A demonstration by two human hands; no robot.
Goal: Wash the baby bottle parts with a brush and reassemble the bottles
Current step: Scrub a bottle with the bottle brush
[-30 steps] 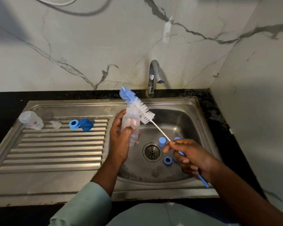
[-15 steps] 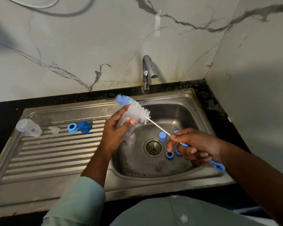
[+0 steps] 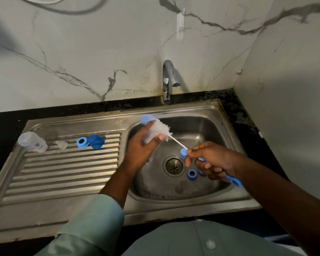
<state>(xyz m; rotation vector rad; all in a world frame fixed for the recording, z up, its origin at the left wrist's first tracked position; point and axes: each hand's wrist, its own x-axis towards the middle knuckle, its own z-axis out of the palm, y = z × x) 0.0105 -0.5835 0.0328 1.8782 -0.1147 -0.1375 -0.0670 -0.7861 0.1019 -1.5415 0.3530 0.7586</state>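
— Where's the clear plastic baby bottle (image 3: 151,136)?
— Over the steel sink basin (image 3: 207,126), left hand (image 3: 142,148) curled round it.
— The brush?
— White-bristled bottle brush (image 3: 161,129) slants up-left; right hand (image 3: 212,160) pinches its blue handle.
— In the basin?
— Blue rings (image 3: 192,174), a cap (image 3: 183,153).

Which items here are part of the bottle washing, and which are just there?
Part of the job: brush in right hand; bottle in left hand; blue rings in the sink; second bottle, ring and cap on the drainboard.
Just there: tap, wall cable.
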